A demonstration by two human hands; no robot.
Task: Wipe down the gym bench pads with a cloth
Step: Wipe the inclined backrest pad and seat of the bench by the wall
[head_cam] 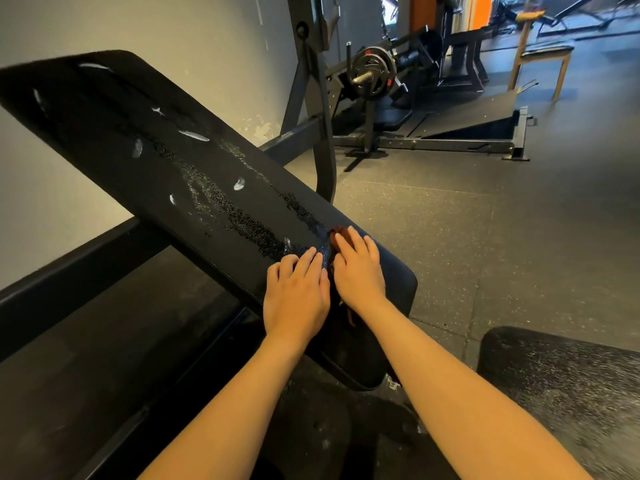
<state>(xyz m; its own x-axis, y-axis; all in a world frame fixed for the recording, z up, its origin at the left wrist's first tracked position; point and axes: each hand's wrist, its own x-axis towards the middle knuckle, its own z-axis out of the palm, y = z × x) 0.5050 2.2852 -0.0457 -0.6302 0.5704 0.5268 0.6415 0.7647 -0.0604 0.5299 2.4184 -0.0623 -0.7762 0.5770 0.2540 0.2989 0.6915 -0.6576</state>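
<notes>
Black bench pad (166, 161) slopes away, a wet streak (242, 216) running down its middle. At its near end the left hand (296, 296) and right hand (358, 271) press flat, side by side, the dark cloth (336, 237) bunched under the right. Wiping step; next, likely, a firm push up that streak.

A gym: a black padded bench (173, 161) on a steel frame (311, 98) at near left, a machine (372, 69) loaded with weight plates beyond, more benches (547, 51) far right, speckled rubber floor (485, 209).

Head-worn wide view, forward and down, close over bench pad (156, 150)
</notes>
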